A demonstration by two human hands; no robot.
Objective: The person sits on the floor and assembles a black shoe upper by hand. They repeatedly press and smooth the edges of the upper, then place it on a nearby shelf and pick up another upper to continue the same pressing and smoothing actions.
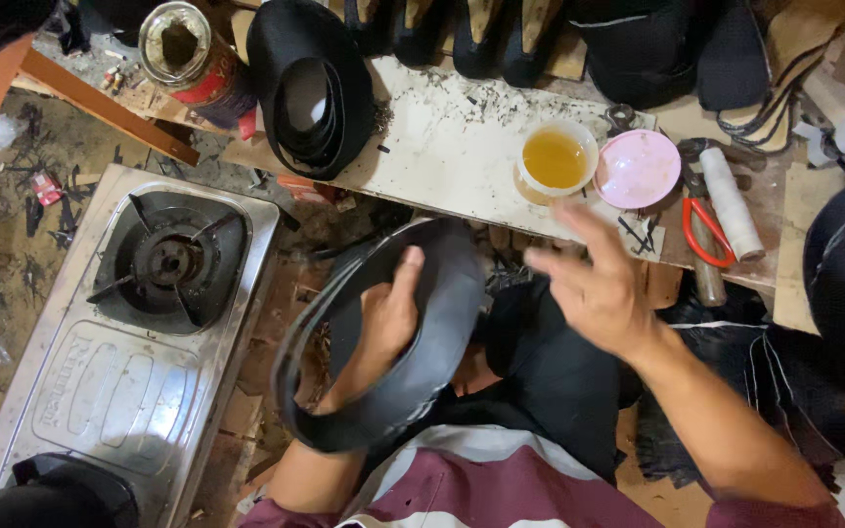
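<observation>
While the left hand point(388, 318) grips a black rubber sole point(413, 372) over the lap, fingers curled round it, the right hand point(594, 288) hovers blurred, fingers spread, holding nothing, below the glue cup point(555, 159).

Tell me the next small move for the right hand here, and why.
Probably reach to the cup of amber liquid: the right hand is empty, open and blurred just below it, while the left hand holds the black rubber sole piece up, inner face exposed.
</observation>
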